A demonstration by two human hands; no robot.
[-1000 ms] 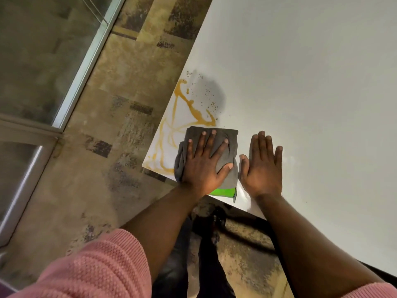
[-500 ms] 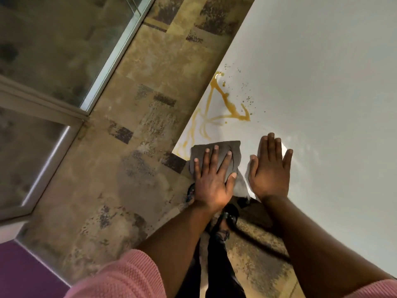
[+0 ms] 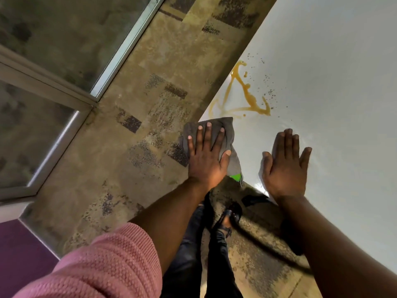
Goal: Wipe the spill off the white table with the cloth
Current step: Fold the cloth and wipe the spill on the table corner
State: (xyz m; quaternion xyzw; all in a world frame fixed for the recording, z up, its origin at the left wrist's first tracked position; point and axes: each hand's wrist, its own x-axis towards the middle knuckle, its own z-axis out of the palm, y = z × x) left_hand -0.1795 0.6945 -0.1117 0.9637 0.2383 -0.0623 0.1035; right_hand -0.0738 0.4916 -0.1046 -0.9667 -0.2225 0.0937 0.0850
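An orange-brown spill (image 3: pixel 250 97) with dark specks streaks the white table (image 3: pixel 335 78) near its left edge. A grey cloth (image 3: pixel 228 125) with a green tag (image 3: pixel 236 177) lies at the table's near left corner, partly hanging over the edge, just below the spill. My left hand (image 3: pixel 206 157) presses flat on the cloth, fingers spread, thumb against its right side. To the right, my right hand (image 3: pixel 283 164) rests flat on the bare tabletop at the near edge, holding nothing.
Left of the table is a mottled tan floor (image 3: pixel 133 147), then a glass partition with a metal frame (image 3: pixel 64 91). Below the table's near edge I see my legs and dark shoes (image 3: pixel 227 218). Pink sleeves cover my upper arms.
My left hand has drawn the cloth back toward the near left corner, off the spill, and the lower streaks look fainter. My right hand has stayed flat, now farther from the left.
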